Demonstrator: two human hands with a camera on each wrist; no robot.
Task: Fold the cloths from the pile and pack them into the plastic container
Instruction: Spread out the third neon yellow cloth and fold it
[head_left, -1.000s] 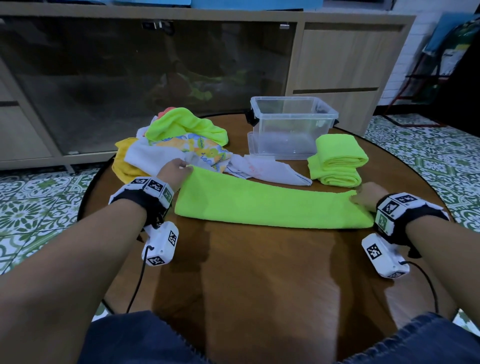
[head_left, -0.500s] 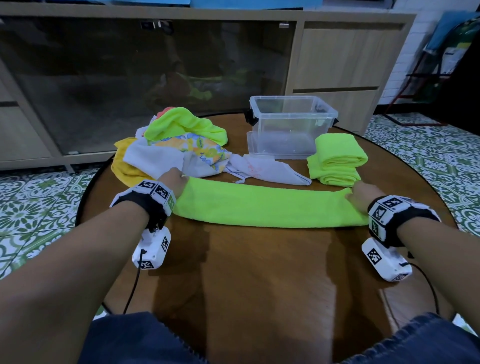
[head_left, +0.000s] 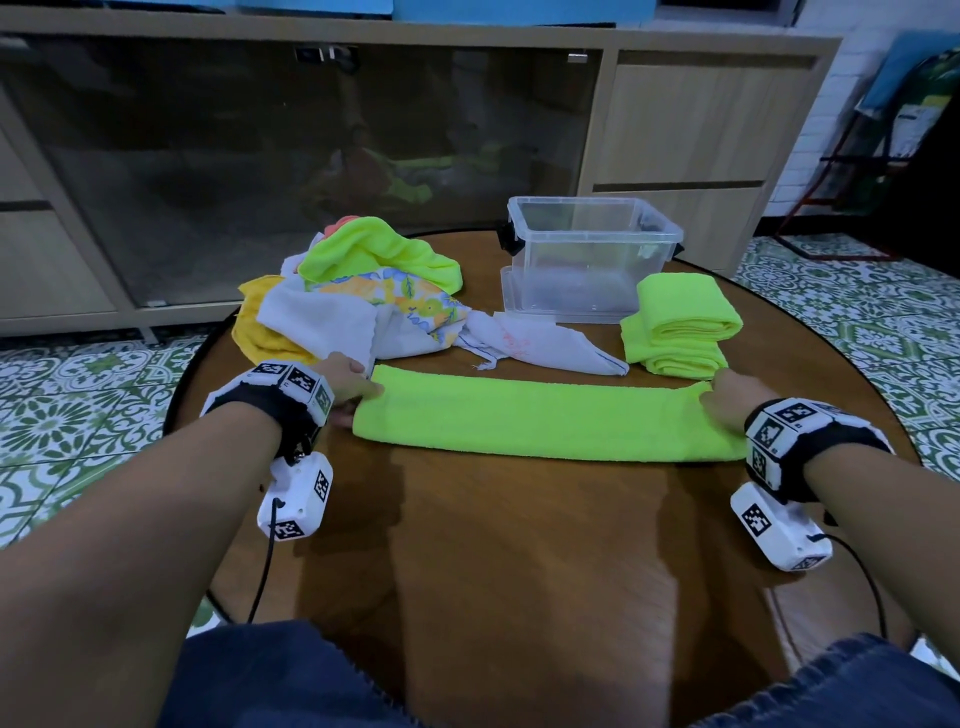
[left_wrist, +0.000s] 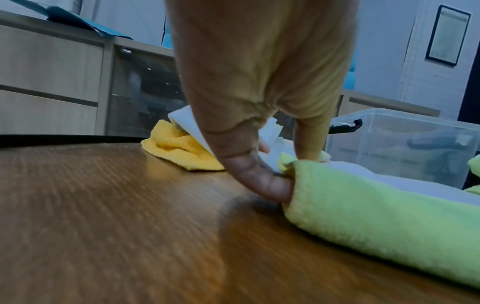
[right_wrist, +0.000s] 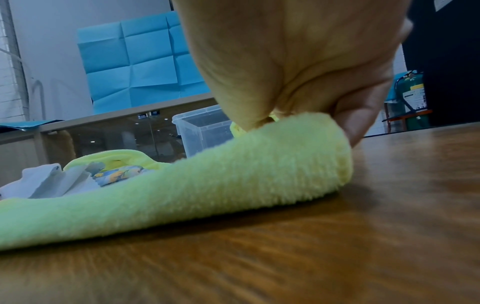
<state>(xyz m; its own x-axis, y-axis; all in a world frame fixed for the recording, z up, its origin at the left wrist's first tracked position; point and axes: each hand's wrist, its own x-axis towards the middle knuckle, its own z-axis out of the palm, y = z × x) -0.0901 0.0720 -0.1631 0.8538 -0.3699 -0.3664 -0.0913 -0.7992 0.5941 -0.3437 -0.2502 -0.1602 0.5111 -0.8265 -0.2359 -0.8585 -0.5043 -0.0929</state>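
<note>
On the round wooden counter (head_left: 519, 545), just before the clear plastic container (head_left: 592, 260), my left hand (head_left: 345, 387) and right hand (head_left: 730, 397) pinch the ends of the long folded lime-green cloth (head_left: 545, 421), fingers (left_wrist: 262, 181) clamped on it.

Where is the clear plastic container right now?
In the head view the clear plastic container stands at the far side of the round wooden table, right of centre, between the unfolded cloth pile and the folded lime-green cloths.
</note>
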